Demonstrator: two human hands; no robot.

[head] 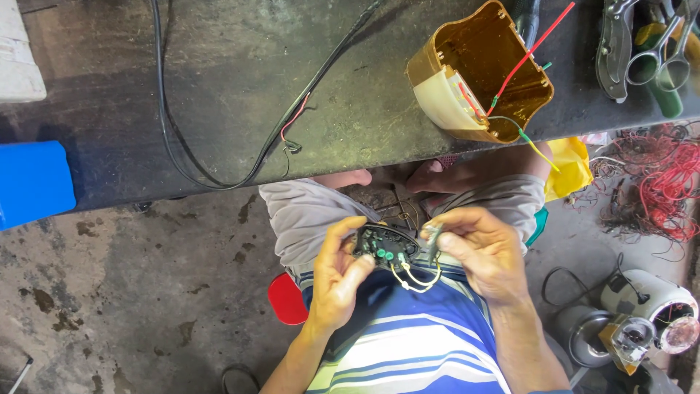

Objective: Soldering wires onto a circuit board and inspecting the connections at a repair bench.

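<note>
**Steady the board, work the wires with a light pinch**

At the lower centre of the frame, over the person's lap, the left hand [337, 273] grips a small dark circuit board [385, 246], thumb on its near edge and fingers curled behind. The board carries a row of green parts and pale yellow wires [414, 279] that loop down from its lower edge. The right hand [481, 252] is pressed together at the fingertips, pinching a thin dark piece at the board's right end; what that piece is cannot be told.

To do this well, I judge the left hand should hold the board by its edges only, keeping the thumb off the green parts, and tilt its face toward the eyes. The right hand's pinch should stay close to the board, so any pull runs along the wire rather than bending it at the joint.

On the dark surface [240, 80] above, an amber housing [481, 73] lies with red and green wires trailing out, well apart from the hands.
</note>
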